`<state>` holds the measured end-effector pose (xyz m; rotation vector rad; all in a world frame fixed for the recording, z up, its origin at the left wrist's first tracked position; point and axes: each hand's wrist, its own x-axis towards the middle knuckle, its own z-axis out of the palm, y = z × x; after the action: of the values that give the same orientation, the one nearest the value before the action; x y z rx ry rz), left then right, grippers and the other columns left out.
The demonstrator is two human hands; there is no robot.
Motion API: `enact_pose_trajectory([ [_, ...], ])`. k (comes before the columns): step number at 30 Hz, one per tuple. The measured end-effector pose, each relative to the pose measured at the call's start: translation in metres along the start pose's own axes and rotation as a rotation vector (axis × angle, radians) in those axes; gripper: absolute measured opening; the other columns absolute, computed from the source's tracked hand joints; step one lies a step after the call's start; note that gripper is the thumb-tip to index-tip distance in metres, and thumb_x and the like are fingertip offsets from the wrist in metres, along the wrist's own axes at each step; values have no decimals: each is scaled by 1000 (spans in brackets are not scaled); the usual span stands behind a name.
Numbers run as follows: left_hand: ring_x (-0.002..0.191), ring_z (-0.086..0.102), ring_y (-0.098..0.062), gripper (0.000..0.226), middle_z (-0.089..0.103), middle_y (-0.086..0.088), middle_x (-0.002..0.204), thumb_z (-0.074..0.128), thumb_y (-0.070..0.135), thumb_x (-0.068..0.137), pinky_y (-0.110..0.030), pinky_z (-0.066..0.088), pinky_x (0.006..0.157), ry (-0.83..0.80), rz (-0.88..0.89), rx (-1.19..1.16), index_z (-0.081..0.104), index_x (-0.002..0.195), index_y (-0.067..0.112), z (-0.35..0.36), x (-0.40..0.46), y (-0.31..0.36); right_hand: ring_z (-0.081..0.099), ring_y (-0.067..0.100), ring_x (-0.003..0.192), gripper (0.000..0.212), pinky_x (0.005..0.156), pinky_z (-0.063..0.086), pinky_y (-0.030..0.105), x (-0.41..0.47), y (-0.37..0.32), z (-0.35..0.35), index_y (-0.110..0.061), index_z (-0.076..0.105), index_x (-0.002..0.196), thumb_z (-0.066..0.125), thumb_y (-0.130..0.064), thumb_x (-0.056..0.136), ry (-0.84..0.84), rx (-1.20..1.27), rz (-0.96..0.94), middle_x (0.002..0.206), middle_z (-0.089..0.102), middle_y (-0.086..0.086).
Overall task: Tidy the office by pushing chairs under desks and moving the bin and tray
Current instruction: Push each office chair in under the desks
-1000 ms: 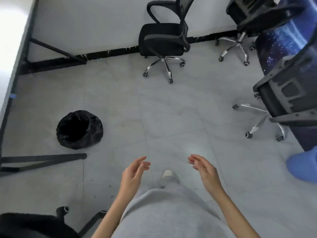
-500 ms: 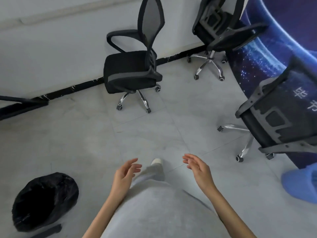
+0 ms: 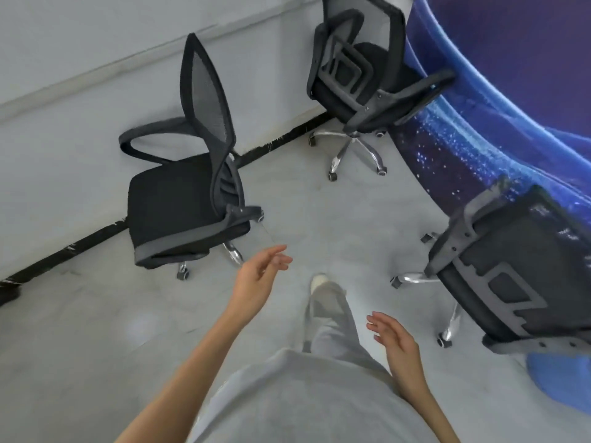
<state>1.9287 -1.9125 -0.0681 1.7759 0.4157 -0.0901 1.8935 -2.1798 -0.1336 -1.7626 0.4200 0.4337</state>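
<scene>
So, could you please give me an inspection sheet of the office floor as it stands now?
Surface: grey tiled floor, bare between chairs.
Job's things: left chair by the wall; far chair and right chair against the blue panel; none under a desk; no bin or tray in view.
Clutter: nothing seen.
Grippers: left hand open, near the left chair without touching; right hand open, empty.
Cables: nothing seen.
Surroundings: white wall, black skirting.
</scene>
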Motion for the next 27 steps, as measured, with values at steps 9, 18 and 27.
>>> enact_pose_trajectory([
  [9,78,66,-5,32,71,14,89,44,6,95,-14,49,73,343,-174,-76,60,100,32,5,112,20,65,0,90,28,87,49,22,232,-207,38,-27,62,96,45,-5,95,-304,-83,-252,101,68,-4],
  [18,98,58,-2,31,63,3,106,53,3,89,-18,50,81,814,-49,7,57,111,25,-43,267,108,65,1,91,23,84,49,17,390,-379,165,-16,60,106,45,-4,95,-682,-206,-476,101,67,-5],
  [27,105,55,-20,54,54,-2,123,54,41,88,-30,47,73,690,-652,604,37,132,14,-74,400,93,62,3,97,35,87,44,12,466,-487,297,-38,55,100,48,-5,92,-1060,-459,-702,100,65,-15],
])
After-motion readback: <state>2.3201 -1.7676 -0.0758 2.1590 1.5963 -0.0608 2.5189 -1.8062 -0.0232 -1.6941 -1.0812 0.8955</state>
